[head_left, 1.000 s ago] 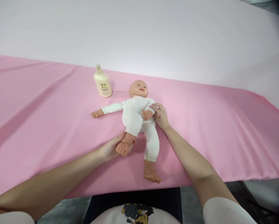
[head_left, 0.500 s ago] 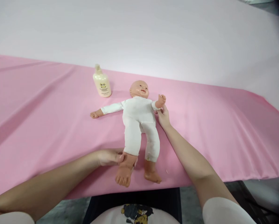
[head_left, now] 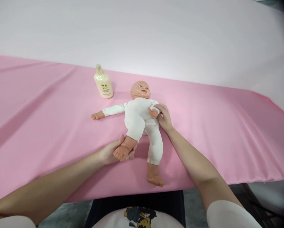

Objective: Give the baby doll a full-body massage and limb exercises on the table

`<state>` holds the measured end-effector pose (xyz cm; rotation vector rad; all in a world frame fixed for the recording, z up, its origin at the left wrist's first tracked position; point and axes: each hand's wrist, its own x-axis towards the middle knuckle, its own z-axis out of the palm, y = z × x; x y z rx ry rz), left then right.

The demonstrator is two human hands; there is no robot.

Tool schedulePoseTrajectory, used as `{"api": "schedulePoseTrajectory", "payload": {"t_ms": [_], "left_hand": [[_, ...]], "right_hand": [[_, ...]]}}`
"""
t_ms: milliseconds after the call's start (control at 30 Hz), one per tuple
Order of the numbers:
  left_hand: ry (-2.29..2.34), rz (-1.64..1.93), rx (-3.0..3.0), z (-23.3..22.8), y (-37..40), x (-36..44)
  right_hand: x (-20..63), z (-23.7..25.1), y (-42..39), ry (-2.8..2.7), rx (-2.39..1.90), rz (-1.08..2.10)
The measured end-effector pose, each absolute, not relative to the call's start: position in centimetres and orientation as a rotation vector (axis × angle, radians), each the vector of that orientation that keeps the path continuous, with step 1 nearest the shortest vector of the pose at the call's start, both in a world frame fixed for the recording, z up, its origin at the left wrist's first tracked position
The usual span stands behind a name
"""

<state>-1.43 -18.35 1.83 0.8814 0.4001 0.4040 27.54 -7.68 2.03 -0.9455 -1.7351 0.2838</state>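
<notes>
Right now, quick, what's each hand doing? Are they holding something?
Left hand: closed, holding the doll by one ankle.
Right hand: curled on the doll's sleeve; how tightly can't be told.

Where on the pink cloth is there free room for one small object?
One wide bare patch of pink cloth lies right of the right hand; another, left of the bottle, beyond the left forearm. It is crowded around the doll: left hand at its ankle, right hand at its arm.

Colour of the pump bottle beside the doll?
Pale cream-yellow: the pump bottle shows best in the head view, the only one.
</notes>
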Motion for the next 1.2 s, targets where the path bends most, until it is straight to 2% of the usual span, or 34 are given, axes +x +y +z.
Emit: {"api": "schedulePoseTrajectory", "payload": {"t_ms": [600,800,1000,1200], "left_hand": [[0.378,0.444,0.701,2.3,-18.4,-1.3],[0.33,0.27,0.747,2.8,-18.9,-1.4],[0.258,0.068,0.865,3.3,-19.2,-2.1],[0.214,0.181,0.929,4.2,-19.2,-1.4]], "right_hand": [[27.5,2.1,-8.0,-1.835,-0.952,0.258],[27.4,1.9,-7.6,-1.628,-0.948,0.354],[28.3,0.1,-6.0,-1.287,-1.086,0.633],[29.0,-0.3,-5.5,-1.124,-1.083,0.666]]}}
